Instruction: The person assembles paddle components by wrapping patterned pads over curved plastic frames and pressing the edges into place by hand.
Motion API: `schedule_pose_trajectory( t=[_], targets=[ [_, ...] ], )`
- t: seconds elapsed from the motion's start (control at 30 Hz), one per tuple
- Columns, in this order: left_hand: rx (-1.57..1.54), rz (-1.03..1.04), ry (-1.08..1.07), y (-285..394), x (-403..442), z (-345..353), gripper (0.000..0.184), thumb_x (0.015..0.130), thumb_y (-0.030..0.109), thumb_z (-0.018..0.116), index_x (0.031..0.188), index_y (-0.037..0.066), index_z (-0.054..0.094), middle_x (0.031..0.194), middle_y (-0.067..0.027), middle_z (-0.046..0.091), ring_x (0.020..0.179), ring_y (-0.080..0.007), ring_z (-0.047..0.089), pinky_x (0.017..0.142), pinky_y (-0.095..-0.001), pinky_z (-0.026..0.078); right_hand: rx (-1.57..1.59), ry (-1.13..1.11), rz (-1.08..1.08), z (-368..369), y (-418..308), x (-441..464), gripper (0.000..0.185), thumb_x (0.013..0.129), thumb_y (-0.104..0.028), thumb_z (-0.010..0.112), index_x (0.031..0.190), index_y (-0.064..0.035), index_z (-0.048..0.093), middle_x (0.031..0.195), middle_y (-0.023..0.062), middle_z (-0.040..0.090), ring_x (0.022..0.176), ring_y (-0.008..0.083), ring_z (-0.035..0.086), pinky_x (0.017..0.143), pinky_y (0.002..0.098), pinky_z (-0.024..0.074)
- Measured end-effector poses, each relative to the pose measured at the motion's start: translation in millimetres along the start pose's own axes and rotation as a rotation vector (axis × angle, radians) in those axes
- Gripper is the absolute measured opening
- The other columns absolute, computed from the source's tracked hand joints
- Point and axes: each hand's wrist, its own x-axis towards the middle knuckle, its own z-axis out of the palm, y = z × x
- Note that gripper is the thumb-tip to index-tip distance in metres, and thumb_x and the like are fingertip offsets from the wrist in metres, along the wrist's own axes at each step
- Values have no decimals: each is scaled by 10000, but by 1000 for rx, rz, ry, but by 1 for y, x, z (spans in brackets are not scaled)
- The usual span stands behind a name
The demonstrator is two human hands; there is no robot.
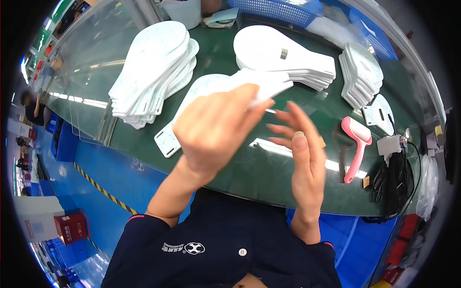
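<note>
My left hand (211, 125) is closed on a white plastic panel (273, 86) held above the table, much of it hidden by the hand. My right hand (307, 165) is beside it, fingers apart and slightly curled, holding nothing. A small whitish tip shows between the two hands, too blurred to name. Under my left hand lies a white paddle-shaped panel (168, 141) with a slot at its narrow end. Further off are two stacks of similar paddle-shaped panels, one at left (153, 62) and one at the back (269, 48).
A pink-handled roller (354, 153) lies on the green table (230, 175) at right. Beyond it are a stack of smaller white panels (360, 72), a slotted white piece (379, 115) and a black cabled item (396, 182). A blue basket (283, 12) stands at the back.
</note>
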Motion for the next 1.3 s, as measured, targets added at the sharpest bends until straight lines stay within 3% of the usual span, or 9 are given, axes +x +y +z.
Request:
schedule_pose_trajectory(
  t=[0.1, 0.37, 0.43, 0.5, 0.6, 0.73, 0.83, 1.0, 1.3],
  targets=[
    [23, 102, -28, 28, -9, 1, 355, 558, 145, 791, 864, 27, 654, 736, 6, 638, 623, -160, 555, 620, -273, 420, 207, -73, 74, 8, -1, 6, 665, 936, -473, 274, 1291, 88, 319, 1244, 186, 447, 1111, 238, 481, 920, 334, 388],
    [-314, 41, -248, 29, -26, -5, 425, 651, 44, 655, 1065, -11, 575, 1054, -65, 599, 872, -185, 540, 775, -326, 386, 409, 75, 37, -14, 6, 16, 349, 929, -208, 456, 1178, 36, 478, 1012, 72, 585, 863, 104, 550, 760, 224, 430],
    [-404, -4, -131, 13, -15, -14, 493, 606, 21, 699, 1081, -10, 576, 1108, -61, 592, 976, -229, 521, 897, -368, 358, -174, 125, -158, -17, -8, 15, 265, 899, -150, 519, 1096, 25, 541, 899, 32, 614, 773, 57, 534, 660, 224, 438],
    [-195, -26, -156, 11, 16, -30, 533, 597, 40, 725, 1105, 23, 562, 1106, -81, 598, 1054, -258, 500, 947, -381, 347, -357, 105, -252, -23, -18, 17, 228, 836, -86, 588, 1045, 5, 575, 852, 51, 636, 705, 105, 582, 614, 256, 461],
    [-395, -18, -292, 0, 24, -27, 453, 576, 53, 754, 1005, 49, 607, 996, -73, 636, 1045, -259, 522, 953, -393, 351, -594, -153, -526, -23, -31, 18, 279, 707, -54, 676, 977, -27, 611, 884, 88, 644, 771, 254, 628, 675, 294, 489],
    [-555, -37, -320, -5, 18, -30, 300, 541, 43, 765, 812, 53, 637, 773, -30, 649, 884, -249, 595, 941, -466, 354, -477, -123, -548, -21, -30, 14, 297, 663, -29, 717, 940, -12, 612, 900, 87, 647, 773, 205, 638, 667, 269, 501],
    [-645, -83, -314, -1, 14, -35, 300, 530, 38, 770, 795, 50, 629, 760, -36, 647, 861, -237, 594, 931, -475, 361, -318, -114, -488, -24, -32, 8, 392, 671, 0, 695, 1019, 68, 529, 898, 169, 621, 832, 202, 610, 773, 279, 466],
    [-633, -16, -252, 1, 11, -36, 306, 541, 120, 794, 781, 45, 619, 733, -40, 640, 807, -228, 596, 906, -480, 395, -453, -188, -712, -33, -31, 9, 399, 621, -13, 711, 974, 55, 539, 830, 159, 629, 838, 275, 599, 869, 482, 419],
    [-705, 82, -150, -3, 8, -33, 311, 619, 284, 761, 760, 57, 603, 673, -29, 610, 715, -209, 585, 871, -501, 421, -446, -247, -795, -35, -36, 9, 339, 658, -166, 700, 896, 39, 573, 721, 143, 635, 813, 294, 585, 867, 497, 416]
  ],
)
